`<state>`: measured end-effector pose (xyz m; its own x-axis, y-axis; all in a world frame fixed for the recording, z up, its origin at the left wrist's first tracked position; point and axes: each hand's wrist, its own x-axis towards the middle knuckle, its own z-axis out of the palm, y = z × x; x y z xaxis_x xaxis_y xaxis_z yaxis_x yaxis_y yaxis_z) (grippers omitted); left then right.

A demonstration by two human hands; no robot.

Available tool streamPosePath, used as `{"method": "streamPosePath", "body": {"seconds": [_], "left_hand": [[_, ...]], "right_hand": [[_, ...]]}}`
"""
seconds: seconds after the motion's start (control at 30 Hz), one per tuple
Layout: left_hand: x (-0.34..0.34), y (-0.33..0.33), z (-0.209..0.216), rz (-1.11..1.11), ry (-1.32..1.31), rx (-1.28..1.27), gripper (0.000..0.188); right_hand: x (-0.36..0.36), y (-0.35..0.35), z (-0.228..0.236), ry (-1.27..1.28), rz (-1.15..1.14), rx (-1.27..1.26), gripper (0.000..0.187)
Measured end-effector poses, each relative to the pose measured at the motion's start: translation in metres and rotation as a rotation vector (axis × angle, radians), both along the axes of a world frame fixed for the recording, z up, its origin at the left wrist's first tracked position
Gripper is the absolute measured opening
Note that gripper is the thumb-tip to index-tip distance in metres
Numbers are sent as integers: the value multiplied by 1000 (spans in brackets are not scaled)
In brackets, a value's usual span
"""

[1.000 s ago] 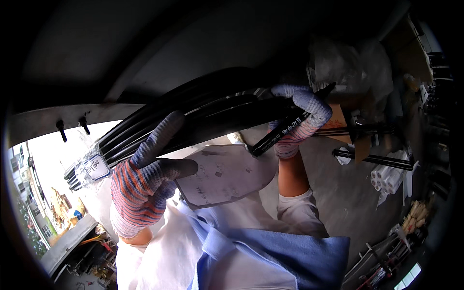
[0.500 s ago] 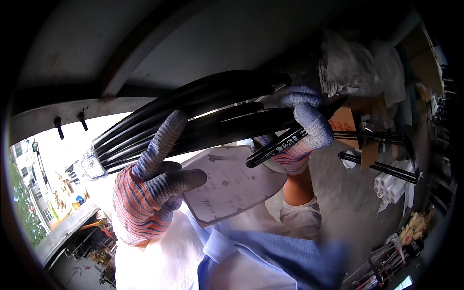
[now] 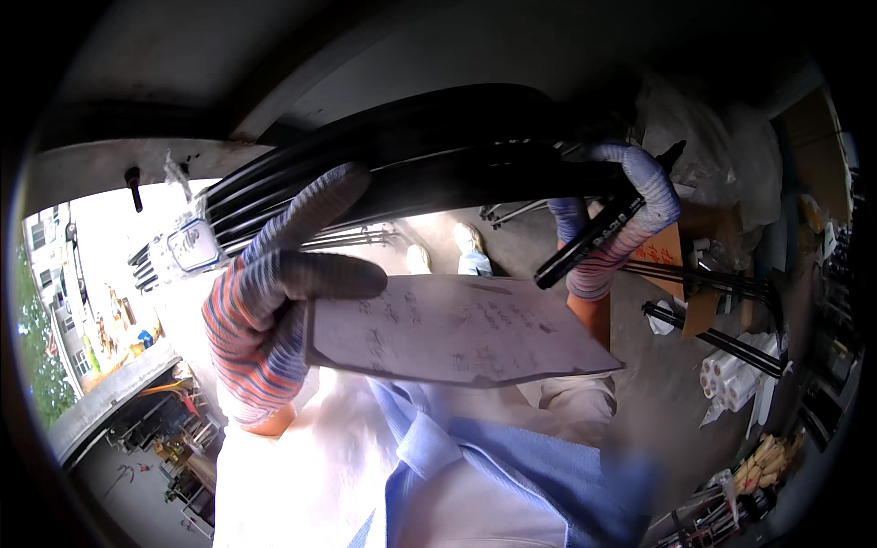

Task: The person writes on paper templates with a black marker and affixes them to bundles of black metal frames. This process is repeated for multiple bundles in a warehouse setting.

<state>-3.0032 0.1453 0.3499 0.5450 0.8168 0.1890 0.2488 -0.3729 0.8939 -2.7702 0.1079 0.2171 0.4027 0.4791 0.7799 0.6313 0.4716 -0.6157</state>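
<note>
My left hand [image 3: 269, 297] wears a striped knit glove. Its thumb and fingers pinch a sheet of paper with handwriting [image 3: 457, 329], and its forefinger stretches up along a bundle of long black rods [image 3: 411, 155]. My right hand [image 3: 621, 219], in a similar glove, grips the same bundle farther right and also holds a black marker pen [image 3: 594, 242] slanting down to the left. A clear plastic bag with a label [image 3: 187, 248] wraps the bundle's left end. My blue-and-white shirt [image 3: 438, 466] fills the lower middle.
A grey beam with dark bolts [image 3: 100, 169] runs overhead at the left, with an open view of buildings below it. At the right lie more black rods [image 3: 713, 315], white tube rolls [image 3: 731, 361], a brown cardboard box [image 3: 671, 251] and plastic sheeting [image 3: 703, 137] on a grey floor.
The bundle has risen and both hands went up with it. The paper has tilted flatter and swung wider toward the right, under my right hand.
</note>
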Motion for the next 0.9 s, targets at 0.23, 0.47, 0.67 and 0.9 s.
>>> {"method": "streamPosePath", "body": {"seconds": [0.23, 0.47, 0.67, 0.9], "left_hand": [[-42, 2, 9, 377, -110, -306, 23], [-52, 17, -14, 135, -752, -553, 20], [-40, 9, -9, 383, -693, -606, 27], [-40, 8, -24, 392, -588, -315, 46]], "right_hand": [[12, -15, 36, -121, -224, -64, 40], [-37, -12, 100, -177, -26, 251, 33], [-87, -3, 110, 246, 538, -114, 54], [-123, 37, 127, 664, 744, -388, 23]]}}
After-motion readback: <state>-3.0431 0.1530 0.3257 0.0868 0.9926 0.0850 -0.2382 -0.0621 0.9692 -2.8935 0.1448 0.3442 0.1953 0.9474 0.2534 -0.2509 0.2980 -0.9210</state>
